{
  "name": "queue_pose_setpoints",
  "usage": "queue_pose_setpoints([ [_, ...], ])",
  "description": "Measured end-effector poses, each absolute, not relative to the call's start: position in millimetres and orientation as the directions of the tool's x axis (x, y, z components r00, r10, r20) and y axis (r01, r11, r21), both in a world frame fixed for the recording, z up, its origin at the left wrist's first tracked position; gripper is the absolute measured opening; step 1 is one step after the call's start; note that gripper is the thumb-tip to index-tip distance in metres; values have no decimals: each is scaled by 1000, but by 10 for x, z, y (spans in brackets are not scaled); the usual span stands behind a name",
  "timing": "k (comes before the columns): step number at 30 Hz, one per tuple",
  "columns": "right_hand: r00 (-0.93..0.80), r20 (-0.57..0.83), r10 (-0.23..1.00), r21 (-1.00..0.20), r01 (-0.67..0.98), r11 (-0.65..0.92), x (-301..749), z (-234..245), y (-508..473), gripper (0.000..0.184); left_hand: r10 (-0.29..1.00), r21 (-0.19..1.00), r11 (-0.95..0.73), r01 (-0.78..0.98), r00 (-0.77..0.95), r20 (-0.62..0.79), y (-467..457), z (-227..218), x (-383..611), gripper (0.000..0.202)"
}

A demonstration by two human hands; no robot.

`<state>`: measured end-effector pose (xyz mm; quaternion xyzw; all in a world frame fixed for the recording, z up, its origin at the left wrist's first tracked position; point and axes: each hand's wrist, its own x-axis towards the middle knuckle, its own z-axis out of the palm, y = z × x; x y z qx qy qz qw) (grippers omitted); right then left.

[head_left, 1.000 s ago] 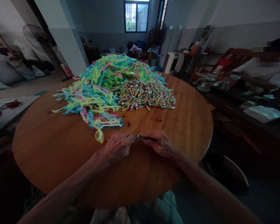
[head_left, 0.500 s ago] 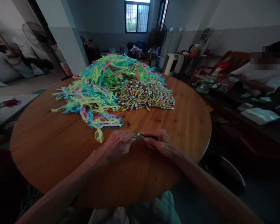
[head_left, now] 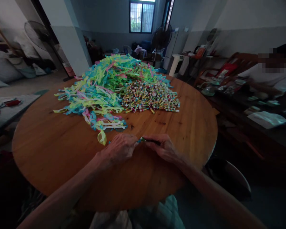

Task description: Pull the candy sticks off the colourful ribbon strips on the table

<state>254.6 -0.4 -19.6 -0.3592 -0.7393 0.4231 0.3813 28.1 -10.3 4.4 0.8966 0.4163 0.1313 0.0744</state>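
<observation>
My left hand is closed over a thin blue plastic piece; a bit of blue also shows behind its knuckles. It looks like part of toy glasses, mostly hidden by the fingers. Opposite it, my right hand pinches a small tube with a green and white end, which meets the blue piece between the two hands. Beyond lies a large heap of coloured plastic glasses frames, with one yellow pair nearest my left hand. Beside it is a pile of short patterned tubes.
Both heaps rest on a round wooden table. To the right stands a dark low table with glassware and a paper sheet, where another person sits. A dark round seat is at the lower right. Standing fans are further back.
The view has shifted slightly. Both hands stay together over the table with the pieces between them, and more blue shows behind my left hand.
</observation>
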Motion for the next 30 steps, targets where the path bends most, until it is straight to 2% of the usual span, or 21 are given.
queue_pose_setpoints([
  [5, -489, 274, 828, -887, 205, 414, 2594, -214, 32, 26, 746, 210, -666, 716, 648, 155, -100, 22, 286, 24],
  [11, -489, 301, 819, -880, 189, 436, 2597, -230, 42, 25, 713, 48, -695, 718, 678, 179, -106, 17, 296, 21],
  [15, -493, 230, 839, -913, 191, 362, 2601, -186, 39, 26, 673, 16, -722, 692, 695, 254, -117, 38, 293, 20],
  [19, -526, 215, 823, -912, 193, 362, 2616, -144, 37, 29, 636, -34, -739, 673, 714, 292, -141, 37, 277, 23],
  [24, -563, 215, 798, -906, 191, 378, 2624, -134, -20, 27, 614, -61, -750, 659, 727, 308, -191, 35, 276, 23],
  [30, -660, 183, 728, -893, 199, 405, 2562, 80, -136, 28, 641, -16, -727, 687, 687, 342, -362, 126, 254, 25],
])
